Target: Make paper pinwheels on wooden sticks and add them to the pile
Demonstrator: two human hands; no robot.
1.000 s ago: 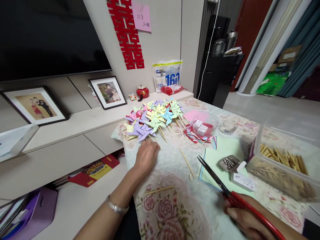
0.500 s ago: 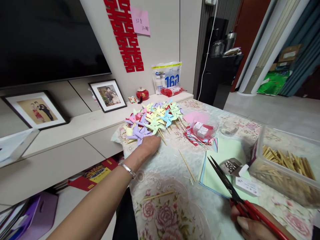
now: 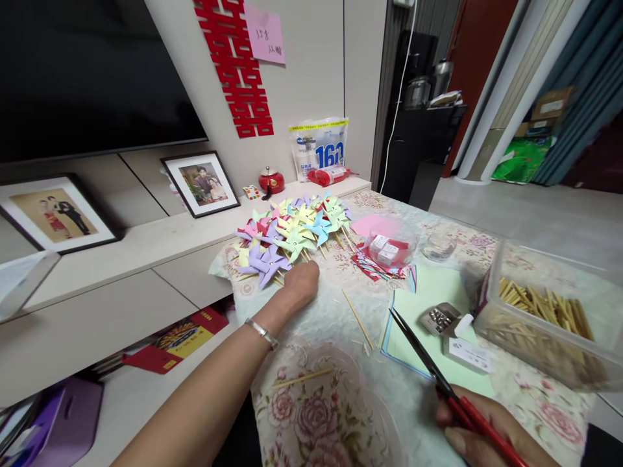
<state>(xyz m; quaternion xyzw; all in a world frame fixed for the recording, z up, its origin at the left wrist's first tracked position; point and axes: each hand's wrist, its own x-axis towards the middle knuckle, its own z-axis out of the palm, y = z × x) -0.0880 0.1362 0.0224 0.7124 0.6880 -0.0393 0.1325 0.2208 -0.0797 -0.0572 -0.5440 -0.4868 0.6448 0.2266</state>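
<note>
My left hand (image 3: 302, 283) reaches across the floral tablecloth (image 3: 335, 415) and rests, fingers curled under, against the wooden sticks at the near edge of a pile of pastel paper pinwheels (image 3: 292, 230). The fingers are hidden, so a grip cannot be made out. My right hand (image 3: 487, 431) at the bottom right holds red-handled scissors (image 3: 421, 357), with the dark blades slightly apart and pointing up-left over a stack of green and blue paper sheets (image 3: 428, 288).
Loose sticks (image 3: 357, 318) lie between my hands. A clear box of sticks (image 3: 540, 318) stands at right, with a small tin of pins (image 3: 438, 319) beside it. A plastic bowl (image 3: 389, 246) and a glass (image 3: 439, 246) sit behind the paper. Framed photos (image 3: 199, 183) stand on the low cabinet at left.
My left hand has slid forward from the cloth up to the pinwheel sticks. The scissors have shifted slightly, still held in my right hand.
</note>
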